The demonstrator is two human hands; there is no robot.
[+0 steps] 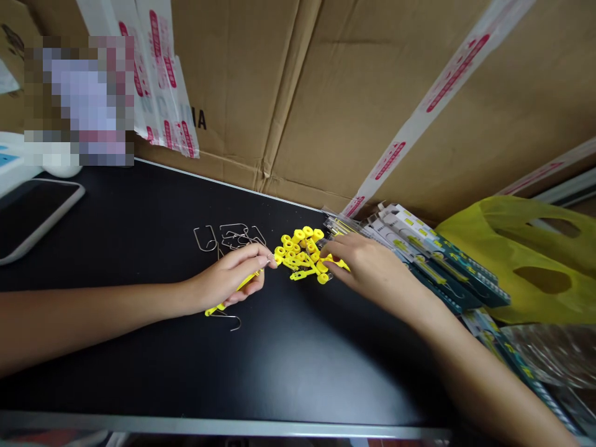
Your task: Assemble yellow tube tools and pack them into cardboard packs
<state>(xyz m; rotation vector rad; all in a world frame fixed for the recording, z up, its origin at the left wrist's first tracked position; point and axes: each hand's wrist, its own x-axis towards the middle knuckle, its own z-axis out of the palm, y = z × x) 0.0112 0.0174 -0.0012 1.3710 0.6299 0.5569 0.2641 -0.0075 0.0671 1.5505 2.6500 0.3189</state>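
Observation:
My left hand (242, 273) is closed around a slim yellow plastic piece (215, 309). A bent wire hook (233, 320) sticks out below its lower end, and a small bit of metal shows at the fingertips. My right hand (358, 257) reaches over the right side of a pile of yellow plastic parts (298, 248). Its fingers are bent and apart among the pieces; some fingertips are hidden. The pile mixes short ring-like caps with longer flat pieces, and a dark spring (302, 269) lies among them. Behind my left hand lie several loose bent wires (237, 234).
Clear plastic packs (342, 223) and printed boxes (433, 254) line the right side, beside a yellow plastic bag (521, 248). A phone (37, 214) lies at the left. Taped cardboard (372, 81) stands behind the black table (298, 366).

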